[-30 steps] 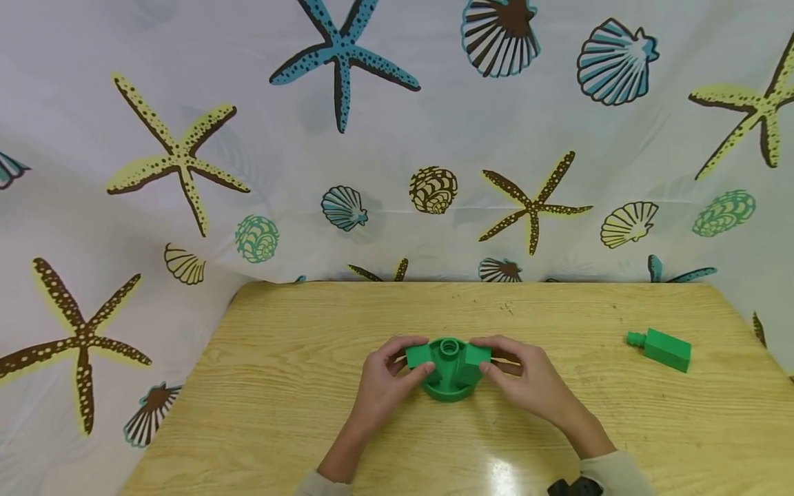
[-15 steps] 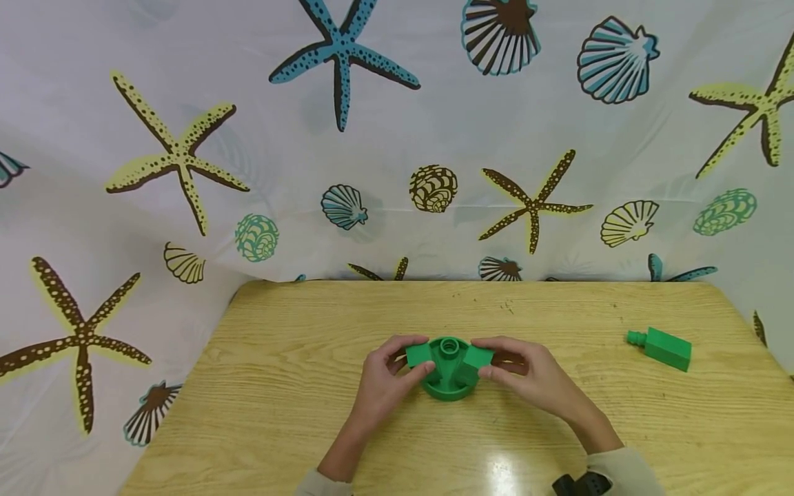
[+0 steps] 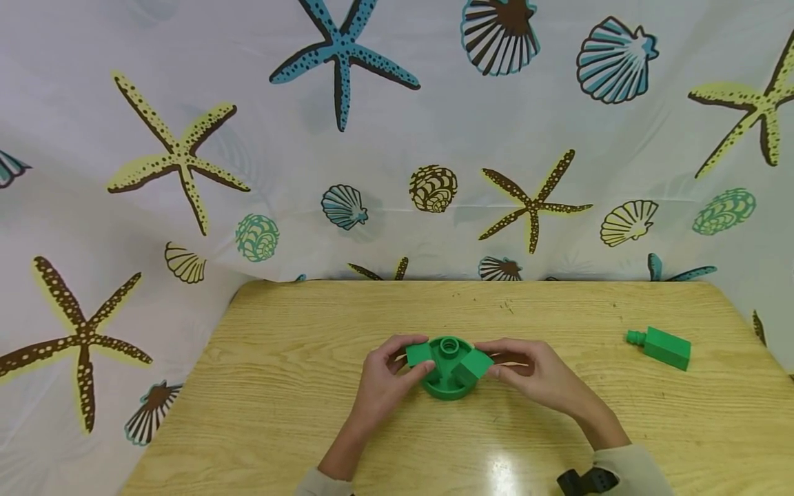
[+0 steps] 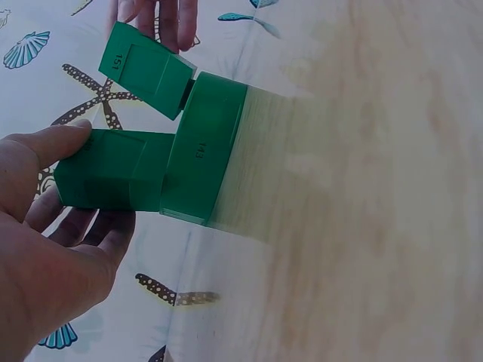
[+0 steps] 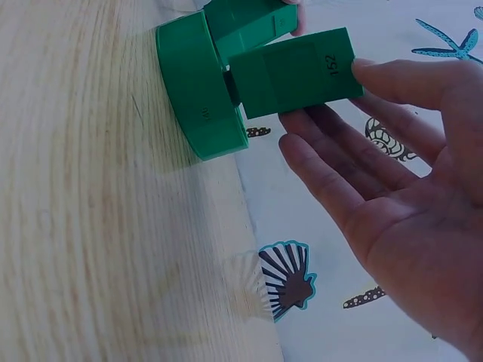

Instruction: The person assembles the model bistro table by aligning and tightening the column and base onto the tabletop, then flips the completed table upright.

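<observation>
A round green base (image 3: 449, 394) with a hollow socket in its middle sits on the table. Two rectangular green blocks stand on its left and right sides. My left hand (image 3: 386, 386) grips the left block (image 4: 113, 170) between thumb and fingers. With thumb and fingertips, my right hand (image 3: 536, 377) pinches the right block (image 3: 474, 366), which is turned at an angle to the base. In the right wrist view this right block (image 5: 294, 72) bears the number 152, and a narrow dark neck shows between it and the base (image 5: 198, 90).
Off to the right on the wooden table (image 3: 298, 358) lies a separate green block (image 3: 666, 348) with a ridged peg on its end. A white cloth (image 3: 397, 131) printed with starfish and shells hangs behind the table and along its left side.
The right block has turned, its outer end swinging out to the right. My right hand has shifted slightly rightward with it. My left hand and the base have stayed put.
</observation>
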`<action>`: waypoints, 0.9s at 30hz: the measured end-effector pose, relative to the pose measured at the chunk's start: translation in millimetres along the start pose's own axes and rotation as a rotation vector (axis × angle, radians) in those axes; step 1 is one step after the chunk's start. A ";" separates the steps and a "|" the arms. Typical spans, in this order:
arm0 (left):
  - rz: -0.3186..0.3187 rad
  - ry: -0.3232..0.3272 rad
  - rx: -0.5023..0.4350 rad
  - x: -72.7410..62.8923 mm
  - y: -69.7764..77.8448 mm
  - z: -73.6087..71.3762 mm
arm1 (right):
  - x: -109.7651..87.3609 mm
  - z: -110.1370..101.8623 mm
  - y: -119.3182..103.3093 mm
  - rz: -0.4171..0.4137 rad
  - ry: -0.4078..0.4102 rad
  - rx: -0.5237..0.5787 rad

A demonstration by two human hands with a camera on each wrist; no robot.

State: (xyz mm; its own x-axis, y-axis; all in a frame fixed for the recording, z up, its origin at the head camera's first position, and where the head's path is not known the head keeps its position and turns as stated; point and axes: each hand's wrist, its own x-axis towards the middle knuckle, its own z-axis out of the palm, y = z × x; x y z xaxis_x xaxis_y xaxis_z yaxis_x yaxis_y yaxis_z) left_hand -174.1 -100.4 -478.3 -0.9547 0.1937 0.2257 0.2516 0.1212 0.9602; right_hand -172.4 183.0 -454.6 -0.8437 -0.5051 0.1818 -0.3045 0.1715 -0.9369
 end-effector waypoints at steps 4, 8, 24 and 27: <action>0.005 0.000 -0.004 0.6 -0.6 -0.4 | 1.3 0.3 -2.1 -0.020 -0.002 0.030; 0.007 0.000 -0.006 0.8 -1.8 -0.8 | 2.8 1.7 -1.8 -0.037 -0.007 0.048; 0.014 -0.005 -0.028 0.9 -1.5 -0.8 | 5.0 12.5 3.6 -0.039 0.067 0.068; 0.013 -0.009 -0.029 0.6 -1.6 -0.7 | 5.9 16.8 4.0 -0.065 0.077 0.016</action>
State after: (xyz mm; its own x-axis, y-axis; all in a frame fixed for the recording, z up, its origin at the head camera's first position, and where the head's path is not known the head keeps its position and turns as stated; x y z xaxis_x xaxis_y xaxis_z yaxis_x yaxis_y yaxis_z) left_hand -175.1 -101.2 -479.5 -0.9499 0.2041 0.2366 0.2589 0.0905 0.9616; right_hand -171.3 166.5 -462.3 -0.8542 -0.4478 0.2642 -0.3531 0.1267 -0.9270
